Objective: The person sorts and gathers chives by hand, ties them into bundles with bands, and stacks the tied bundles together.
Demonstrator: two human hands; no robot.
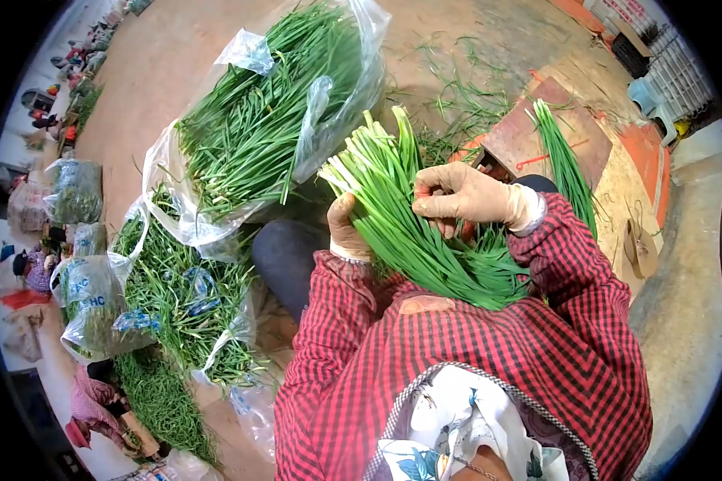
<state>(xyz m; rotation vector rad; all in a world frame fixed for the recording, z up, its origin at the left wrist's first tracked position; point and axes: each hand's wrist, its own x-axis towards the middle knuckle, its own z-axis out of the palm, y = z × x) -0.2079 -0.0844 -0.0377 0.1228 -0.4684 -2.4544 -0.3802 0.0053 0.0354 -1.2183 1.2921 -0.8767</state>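
Observation:
A thick bunch of garlic chives [409,208] lies across my lap, its pale cut ends up and its green leaves bending down to the right. My left hand [346,228], in a pale glove, is wrapped round the left side of the bunch below the pale ends. Over the right side of the bunch, my gloved right hand [461,196] is closed in a pinch. A small reddish bit shows at its fingertips, too small to name. A smaller bundle of chives [565,164] rests on a brown board [529,132] beyond that hand.
An open clear bag [164,172] full of chives stands ahead-left, with a heap of loose chives [184,297] nearer. Tied bags [92,301] and other people [96,405] are far left. Scraps [473,100] litter the floor; a sandal [640,248] and crates [682,72] are right.

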